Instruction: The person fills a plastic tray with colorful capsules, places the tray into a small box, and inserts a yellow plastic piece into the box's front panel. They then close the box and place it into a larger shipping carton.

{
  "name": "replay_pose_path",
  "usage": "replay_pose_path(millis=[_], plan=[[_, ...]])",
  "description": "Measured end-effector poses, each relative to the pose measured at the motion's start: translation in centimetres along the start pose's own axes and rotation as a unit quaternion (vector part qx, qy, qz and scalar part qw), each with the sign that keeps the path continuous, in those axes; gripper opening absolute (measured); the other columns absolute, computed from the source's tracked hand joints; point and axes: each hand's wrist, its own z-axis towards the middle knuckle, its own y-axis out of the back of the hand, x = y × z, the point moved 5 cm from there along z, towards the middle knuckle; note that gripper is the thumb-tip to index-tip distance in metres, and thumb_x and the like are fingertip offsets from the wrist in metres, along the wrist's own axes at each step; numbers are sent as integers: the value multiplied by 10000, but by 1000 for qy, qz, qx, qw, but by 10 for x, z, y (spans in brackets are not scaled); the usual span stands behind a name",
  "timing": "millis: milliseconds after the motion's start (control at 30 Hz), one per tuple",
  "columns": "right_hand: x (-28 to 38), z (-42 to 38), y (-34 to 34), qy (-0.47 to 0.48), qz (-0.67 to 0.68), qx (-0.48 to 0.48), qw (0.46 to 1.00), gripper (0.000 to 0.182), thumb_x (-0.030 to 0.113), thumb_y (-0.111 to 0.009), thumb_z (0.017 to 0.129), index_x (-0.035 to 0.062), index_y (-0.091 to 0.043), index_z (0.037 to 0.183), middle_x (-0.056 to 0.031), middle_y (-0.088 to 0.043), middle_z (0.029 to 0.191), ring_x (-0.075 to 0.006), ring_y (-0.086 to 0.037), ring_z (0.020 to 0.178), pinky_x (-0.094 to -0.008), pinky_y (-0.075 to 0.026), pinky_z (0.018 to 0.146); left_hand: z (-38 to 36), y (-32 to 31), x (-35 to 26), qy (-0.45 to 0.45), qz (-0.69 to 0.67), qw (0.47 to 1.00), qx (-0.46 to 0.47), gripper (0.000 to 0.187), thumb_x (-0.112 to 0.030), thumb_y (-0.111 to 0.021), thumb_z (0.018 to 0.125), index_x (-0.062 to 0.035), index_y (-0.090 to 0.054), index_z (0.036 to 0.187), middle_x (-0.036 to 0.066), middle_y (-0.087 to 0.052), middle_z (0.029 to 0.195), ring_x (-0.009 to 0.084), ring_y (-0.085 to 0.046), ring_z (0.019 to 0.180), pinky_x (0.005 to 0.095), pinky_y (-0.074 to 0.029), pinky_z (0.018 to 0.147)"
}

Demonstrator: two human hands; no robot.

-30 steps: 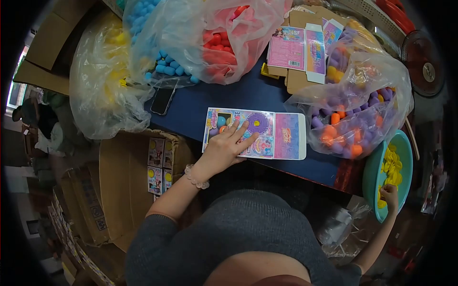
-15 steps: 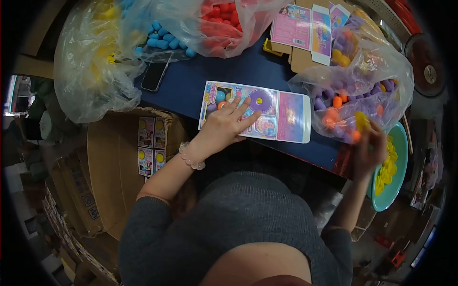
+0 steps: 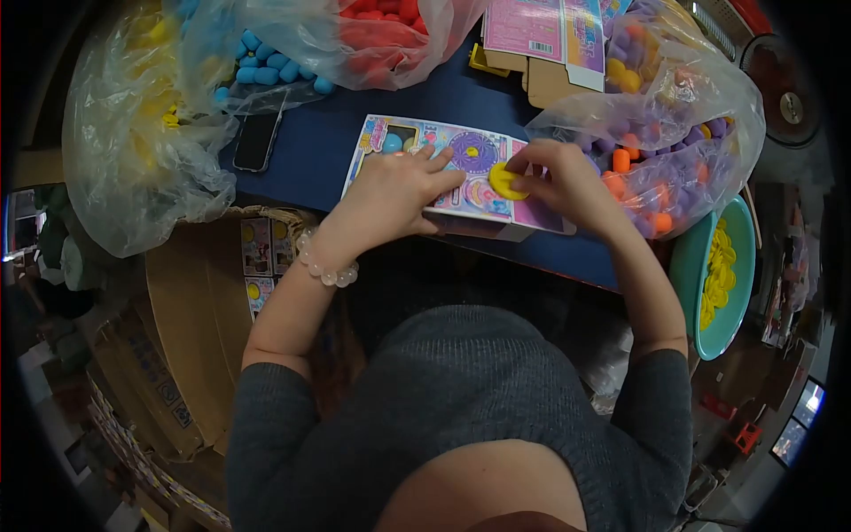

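A colourful printed cardboard box (image 3: pixel 470 199) lies on the blue table top, its window at the left showing a blue piece and its printed purple wheel facing up. My left hand (image 3: pixel 390 191) grips the box's near left part, fingers over the top and thumb at the front side. Between thumb and fingers of my right hand (image 3: pixel 563 182) is a round yellow disc (image 3: pixel 503 183), held against the right part of the box's top. More yellow discs (image 3: pixel 720 266) fill a turquoise basin (image 3: pixel 705 328) at the right.
Clear plastic bags hold yellow pieces (image 3: pixel 168 115), blue capsules (image 3: pixel 275 69), red capsules (image 3: pixel 386 44) and purple and orange capsules (image 3: pixel 625 160). A phone (image 3: pixel 258 140) lies at the left. Flat printed cartons (image 3: pixel 536 40) lie at the back. An open brown carton (image 3: pixel 195 293) contains printed boxes.
My right hand has come from beside the basin to the box with the yellow disc. My left hand has shifted to the box's near edge, and the box now shows its front side.
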Motion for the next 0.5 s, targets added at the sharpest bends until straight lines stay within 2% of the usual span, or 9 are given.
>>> replay_pose_path(millis=[33,67,133,167,233,267,367,433,500], plan=[[0,10,4,14,-16,30,999,203,49,-700,765,-13,-674,957,-120,-653,851,-214,-615,744,-316,-493,696,5,2,7,-9,-23,1000,-7,581,-304,-845,598,-145,-635,1116,95,-659,1173,271,-647,1052,361,-531,800],[0,21,7,27,-31,60,997,189,52,-696,771,-19,-677,946,-119,-660,842,-206,-616,739,-309,-493,697,11,6,13,-7,-51,999,3,599,-333,-858,567,-150,-651,1099,78,-707,1039,264,-680,931,351,-528,781],[-9,51,17,42,-34,74,996,171,64,-683,807,-31,-675,948,-107,-671,848,-178,-616,762,-293,-498,714,25,19,21,27,-74,994,78,609,-365,-871,543,-158,-669,1079,72,-724,954,261,-691,851,341,-526,758],[-17,65,16,42,-26,77,996,164,72,-671,829,-30,-677,957,-100,-674,853,-168,-616,771,-284,-499,724,32,24,24,3,-42,997,68,618,-391,-881,530,-150,-685,1064,76,-728,891,245,-698,825,326,-530,752],[-28,87,11,39,-14,82,996,160,80,-659,852,-29,-680,967,-93,-676,858,-157,-615,781,-275,-500,735,44,24,32,33,-63,992,109,607,-405,-888,527,-131,-700,1036,74,-727,878,228,-703,818,314,-534,758],[-29,95,8,68,-26,77,994,165,86,-651,865,-28,-689,978,-98,-683,869,-159,-619,781,-271,-503,740,48,23,37,9,-80,993,84,624,-408,-898,511,-108,-705,1023,78,-726,882,213,-705,811,306,-537,765],[-30,107,2,88,-43,79,992,182,98,-644,881,-24,-705,1002,-107,-695,888,-159,-627,778,-262,-509,742,57,22,46,14,-125,988,91,601,-319,-916,507,-10,-688,969,111,-711,888,225,-694,804,291,-535,770],[-30,108,2,80,-45,78,993,193,103,-645,886,-22,-719,1013,-112,-707,903,-143,-635,768,-243,-514,729,60,18,51,9,-135,987,87,628,-354,-919,488,-32,-698,980,112,-714,890,224,-696,800,297,-536,770],[-62,120,-8,90,-26,82,992,189,93,-642,886,-24,-718,1014,-112,-708,905,-138,-636,768,-238,-514,724,62,19,52,1,-132,987,87,667,-389,-926,468,-45,-707,996,119,-717,891,223,-699,799,298,-537,775]])
